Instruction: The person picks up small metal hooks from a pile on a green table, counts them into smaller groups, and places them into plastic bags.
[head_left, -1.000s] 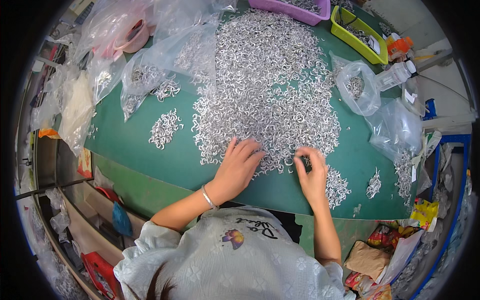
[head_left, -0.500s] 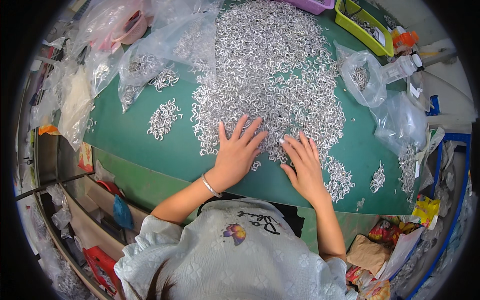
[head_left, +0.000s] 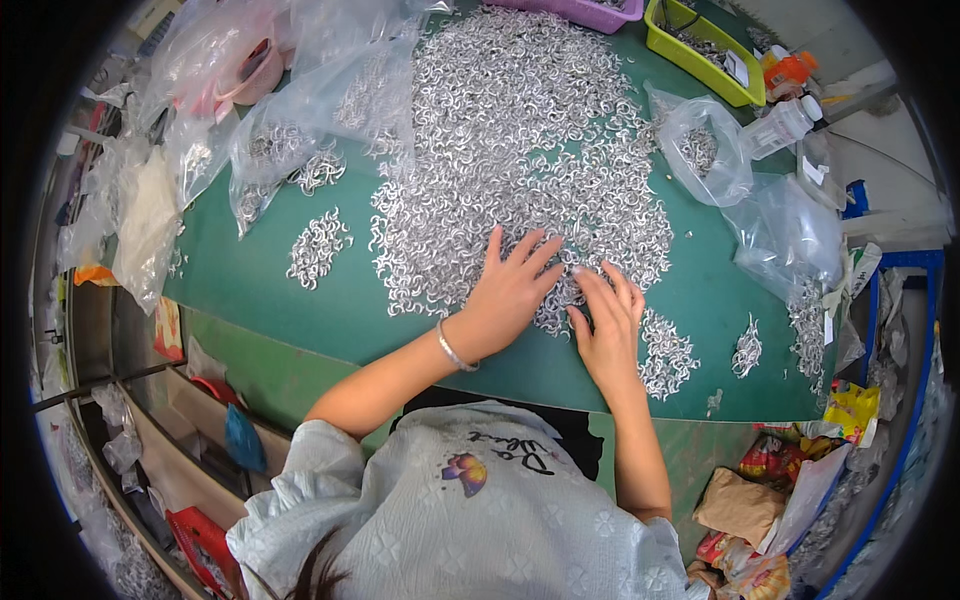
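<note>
A big heap of small silver curved metal pieces (head_left: 510,150) covers the middle of a green table (head_left: 330,310). My left hand (head_left: 508,292) lies flat on the heap's near edge, fingers spread, with a thin bracelet at the wrist. My right hand (head_left: 606,325) rests palm down beside it, fingers spread over the same pieces. Neither hand holds anything. Smaller piles of the same pieces lie at the left (head_left: 316,246) and at the right (head_left: 668,352).
Clear plastic bags (head_left: 300,110) with more pieces lie at the back left, others at the right (head_left: 785,235). A yellow-green tray (head_left: 700,50), a purple tray (head_left: 590,10) and a bottle (head_left: 785,122) stand at the back. Wrappers and clutter sit beyond the table's right edge.
Both hands have opened from pinching at the heap's edge and now lie flat and spread on the pieces, a little further into the heap.
</note>
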